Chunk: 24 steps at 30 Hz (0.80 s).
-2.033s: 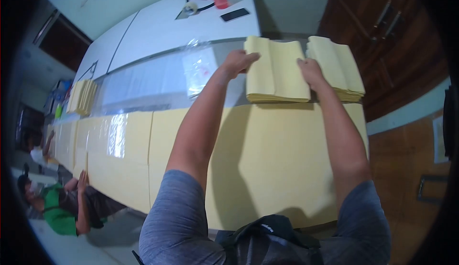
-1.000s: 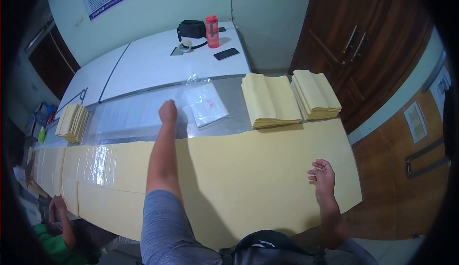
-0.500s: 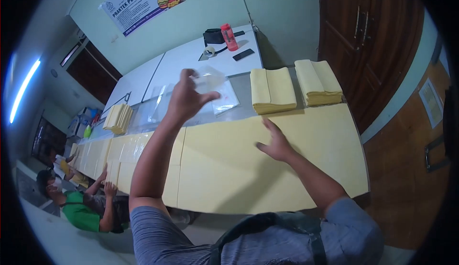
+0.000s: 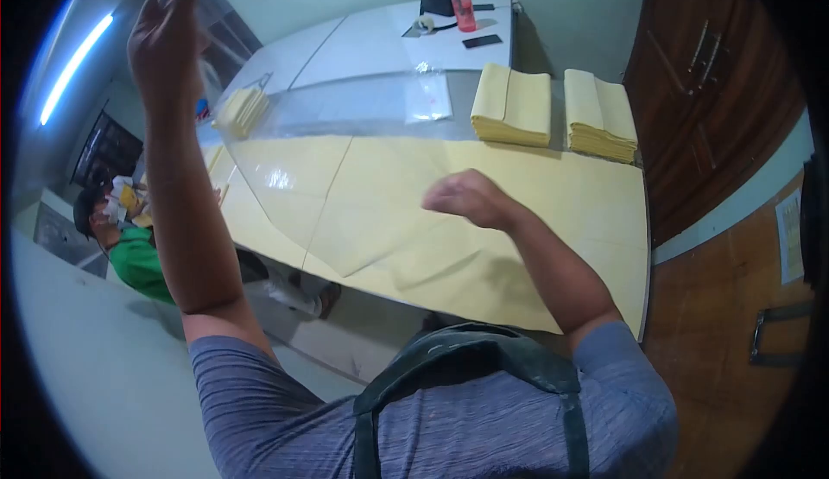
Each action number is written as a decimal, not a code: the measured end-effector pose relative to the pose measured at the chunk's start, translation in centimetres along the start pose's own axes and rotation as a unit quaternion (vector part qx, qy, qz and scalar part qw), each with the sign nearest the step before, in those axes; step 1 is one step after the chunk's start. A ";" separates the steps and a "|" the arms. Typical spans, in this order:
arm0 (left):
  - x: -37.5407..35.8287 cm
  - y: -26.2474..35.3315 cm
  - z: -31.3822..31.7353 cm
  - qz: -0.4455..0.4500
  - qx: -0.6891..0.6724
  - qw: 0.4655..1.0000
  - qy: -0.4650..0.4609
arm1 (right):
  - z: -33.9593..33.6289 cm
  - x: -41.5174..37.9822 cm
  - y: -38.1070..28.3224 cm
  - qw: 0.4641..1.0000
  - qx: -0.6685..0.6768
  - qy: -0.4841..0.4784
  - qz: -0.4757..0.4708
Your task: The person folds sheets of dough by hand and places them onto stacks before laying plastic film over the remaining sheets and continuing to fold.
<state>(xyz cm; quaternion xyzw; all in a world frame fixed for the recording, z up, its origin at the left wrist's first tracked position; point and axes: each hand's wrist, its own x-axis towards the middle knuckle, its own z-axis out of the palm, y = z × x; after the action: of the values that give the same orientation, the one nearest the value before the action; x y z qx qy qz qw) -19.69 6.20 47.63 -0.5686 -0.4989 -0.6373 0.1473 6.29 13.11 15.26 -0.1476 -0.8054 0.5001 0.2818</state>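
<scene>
A clear plastic film point(image 4: 367, 228) spreads over the desk point(image 4: 558, 123) toward its near edge, one end gripped in the person's raised left hand point(image 4: 168, 34). The right hand point(image 4: 466, 198), fingers bunched (blur hides whether it holds anything), hovers above a pale yellow sheet point(image 4: 587, 211). Two folded yellow stacks point(image 4: 511, 109) sit near the far right corner.
</scene>
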 end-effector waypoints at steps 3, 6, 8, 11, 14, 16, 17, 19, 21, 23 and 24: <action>-1.8 -7.9 -4.8 -0.112 0.006 0.994 0.009 | -2.1 -7.4 0.7 0.960 0.222 0.134 0.109; -10.9 -16.7 -8.1 -0.251 0.131 0.958 -0.040 | -6.7 -14.0 -2.8 0.960 -0.114 0.189 0.172; -19.2 -21.2 -8.8 -0.367 0.107 0.921 -0.073 | -8.4 -17.3 -5.0 0.938 -0.131 0.131 0.294; -30.4 -27.0 -9.8 -0.493 0.035 0.868 -0.045 | -8.9 -21.3 -4.3 0.916 -0.115 0.091 0.374; -37.3 -29.9 -10.7 -0.588 -0.042 0.805 -0.062 | -9.0 -24.1 -0.5 0.890 -0.112 0.096 0.431; -40.7 -32.3 -11.7 -0.607 -0.041 0.784 -0.124 | -8.4 -25.2 2.1 0.860 -0.205 0.111 0.454; -41.7 -33.0 -12.0 -0.618 -0.042 0.770 -0.152 | -7.4 -25.0 3.1 0.857 -0.206 0.110 0.460; -41.7 -33.1 -12.6 -0.635 -0.054 0.747 -0.189 | -5.5 -23.8 4.6 0.785 -0.330 0.180 0.492; -40.7 -33.3 -13.1 -0.647 -0.065 0.727 -0.221 | -1.3 -21.4 5.3 0.672 -0.539 0.145 0.486; -39.1 -33.6 -14.1 -0.674 -0.112 0.683 -0.257 | 4.5 -20.1 5.8 0.692 -0.543 0.172 0.443; -38.0 -33.7 -14.3 -0.674 -0.114 0.683 -0.257 | 6.8 -19.9 6.6 0.732 -0.502 0.133 0.441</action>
<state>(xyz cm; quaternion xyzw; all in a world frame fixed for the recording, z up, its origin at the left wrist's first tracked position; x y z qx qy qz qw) -41.63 -4.25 0.73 -0.2326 -0.6893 -0.4450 -0.5223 17.83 0.87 0.99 -0.6714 -0.7379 0.0660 0.0186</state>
